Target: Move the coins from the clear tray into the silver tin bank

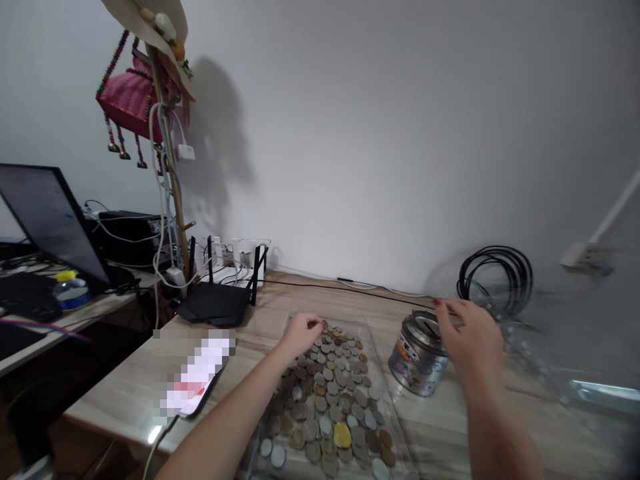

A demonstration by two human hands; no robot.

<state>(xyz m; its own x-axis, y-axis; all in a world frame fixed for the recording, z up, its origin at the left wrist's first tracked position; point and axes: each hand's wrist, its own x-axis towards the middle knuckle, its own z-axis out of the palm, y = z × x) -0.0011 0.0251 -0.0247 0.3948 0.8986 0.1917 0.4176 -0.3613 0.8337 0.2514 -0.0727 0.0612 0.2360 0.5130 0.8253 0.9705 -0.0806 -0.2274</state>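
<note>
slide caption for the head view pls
Left hand at the scattered coins, right hand near a slotted tin.

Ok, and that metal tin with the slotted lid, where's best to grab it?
Likely the wall of the tin, below the lid, coming from the right, where the right hand is nearest. It stands upright and is round, so a grip could curve around it, clear of the slot.

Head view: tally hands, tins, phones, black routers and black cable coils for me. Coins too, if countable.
Left hand, right hand: 2
Tin: 1
Phone: 1
Black router: 1
Black cable coil: 1
Total: 6
Coins overlap; not reliably countable.
</note>
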